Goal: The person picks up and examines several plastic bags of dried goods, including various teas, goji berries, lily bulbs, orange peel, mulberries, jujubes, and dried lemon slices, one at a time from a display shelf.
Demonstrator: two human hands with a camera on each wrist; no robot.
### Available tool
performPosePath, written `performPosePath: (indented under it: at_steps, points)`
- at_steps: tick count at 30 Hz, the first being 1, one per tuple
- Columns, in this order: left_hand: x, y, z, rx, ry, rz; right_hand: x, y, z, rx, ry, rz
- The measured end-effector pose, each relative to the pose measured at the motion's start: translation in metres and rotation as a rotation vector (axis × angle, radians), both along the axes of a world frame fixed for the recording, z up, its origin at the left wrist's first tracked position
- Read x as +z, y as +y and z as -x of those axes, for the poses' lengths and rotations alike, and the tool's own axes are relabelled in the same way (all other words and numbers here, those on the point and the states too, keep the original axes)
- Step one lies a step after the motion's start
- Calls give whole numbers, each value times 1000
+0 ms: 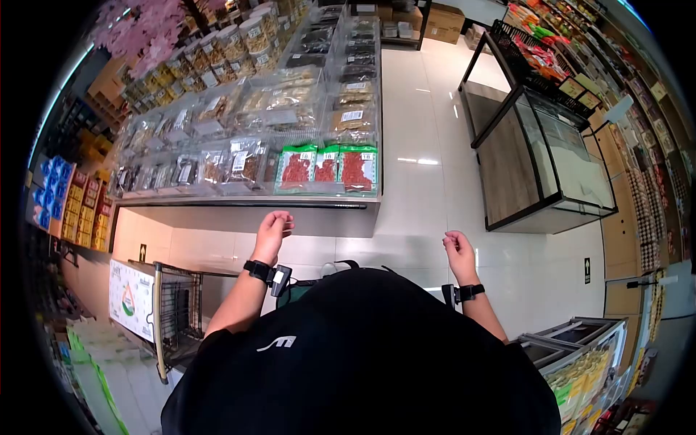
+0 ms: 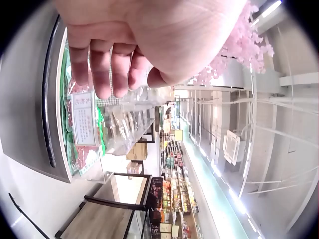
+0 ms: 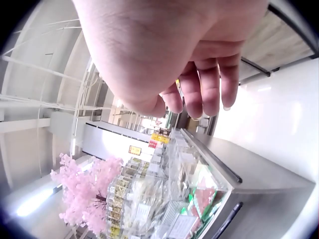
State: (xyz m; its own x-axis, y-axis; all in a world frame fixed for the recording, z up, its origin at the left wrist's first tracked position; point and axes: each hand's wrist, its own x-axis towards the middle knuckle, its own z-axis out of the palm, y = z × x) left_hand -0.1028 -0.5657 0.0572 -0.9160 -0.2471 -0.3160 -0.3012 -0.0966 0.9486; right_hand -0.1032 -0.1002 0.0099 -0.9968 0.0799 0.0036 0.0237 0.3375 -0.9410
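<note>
My left hand point(image 1: 271, 236) hangs in the air just in front of the display stand's front edge, with loosely bent fingers and nothing in it. Nearest to it are the green-topped packets point(image 1: 297, 170) of small red pieces at the stand's front right corner. In the left wrist view its fingers point(image 2: 102, 74) overlap these packets. My right hand point(image 1: 461, 257) is raised over the aisle floor to the right of the stand, holding nothing. Its fingers point(image 3: 199, 94) droop loosely in the right wrist view.
Clear bins point(image 1: 283, 101) of bagged dried goods fill the stand, with lidded jars point(image 1: 232, 43) behind. A black-framed glass case point(image 1: 558, 159) stands right of the aisle point(image 1: 420, 130). Behind me are a cart point(image 1: 174, 304) on the left and a rack point(image 1: 580, 355) on the right.
</note>
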Motion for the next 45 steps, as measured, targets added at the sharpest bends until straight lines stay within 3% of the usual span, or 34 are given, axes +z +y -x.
performPosePath:
  at_steps: [7,13,17,19,23,24,25,30,35,37,43,45]
  points:
    - [-15,-54,-14,109,-3,-76,21,-63,37,128,31,-58]
    - [-40,-130,32,150,33,-57,30,-138,78,146,79,-34]
    - [-57,-209,94,175,121,182,35,-219,115,162,51,-21]
    - [-55,-244,124,168,212,426,42,-264,131,177,6,54]
    - [-62,-292,182,-49,125,808,56,-335,154,208,13,29]
    - [-47,-291,190,-147,6,871,62,-349,156,204,3,30]
    - [-86,-305,209,-176,38,868,62,-357,159,189,-6,24]
    - [-67,-297,222,-214,-168,673,58,-369,157,133,3,-19]
    - [-90,-300,220,-84,-14,775,60,-369,147,10,-66,7]
    - [-80,-302,219,-255,-47,473,61,-371,146,-18,-80,11]
    - [-66,-301,211,-270,165,419,71,-408,166,109,-2,33]
    - [-44,-296,205,-165,273,469,82,-427,173,241,-11,132]
